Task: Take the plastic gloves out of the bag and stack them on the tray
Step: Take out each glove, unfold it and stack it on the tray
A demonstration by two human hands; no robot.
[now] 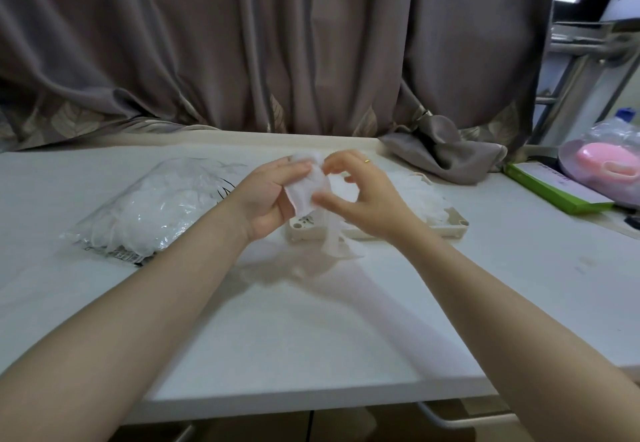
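Observation:
A thin clear plastic glove point(308, 187) hangs between both hands above the table, its loose end trailing down to about the tray's front edge. My left hand point(268, 199) holds its upper part with fingers and thumb. My right hand point(360, 195) pinches the same glove from the right side. The clear bag point(156, 206) full of gloves lies on the table to the left. A beige tray point(453, 223) sits behind my hands, with a pile of gloves point(420, 195) lying on it, mostly hidden by my right hand.
A white table point(311, 320) spans the view, its near edge at the bottom. Grey curtains point(277, 43) hang behind, with a bunched end on the table's back right. A green box point(554, 188) and a pink item in plastic point(606, 161) stand at far right.

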